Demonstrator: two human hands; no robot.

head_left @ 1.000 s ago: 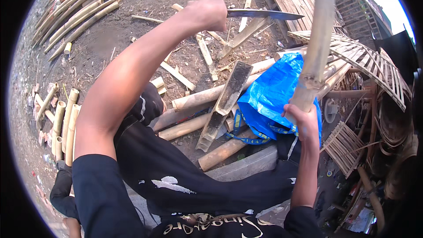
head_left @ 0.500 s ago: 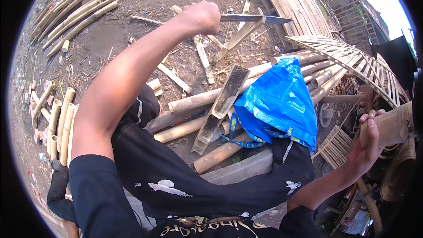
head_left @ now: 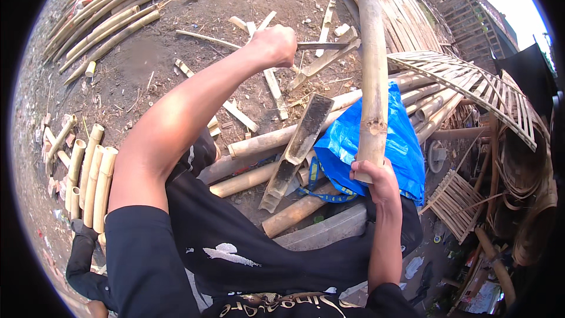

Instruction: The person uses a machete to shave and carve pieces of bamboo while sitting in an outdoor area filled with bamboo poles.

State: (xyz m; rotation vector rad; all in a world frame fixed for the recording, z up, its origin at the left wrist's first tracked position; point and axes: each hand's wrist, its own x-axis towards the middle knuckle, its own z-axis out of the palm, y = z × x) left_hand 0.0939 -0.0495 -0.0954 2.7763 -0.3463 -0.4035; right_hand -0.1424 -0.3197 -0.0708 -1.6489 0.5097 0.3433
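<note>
Nearest me, the right hand [head_left: 381, 181] is wrapped round the lower end of a thick bamboo length [head_left: 373, 82], which stands nearly upright in my view; part of its grip is lost behind the cane. Just behind that, a blue bag [head_left: 404, 141] is partly covered by the bamboo. Farther out, I have the left hand [head_left: 275, 44] closed in a fist on a knife [head_left: 321, 46], its handle buried in the palm. The blade points toward the bamboo, its tip hard to make out; I can't tell whether they touch. Beyond, split bamboo pieces [head_left: 275, 93] litter the ground, and my view's rim cuts off the far bamboo poles [head_left: 115, 22].
</note>
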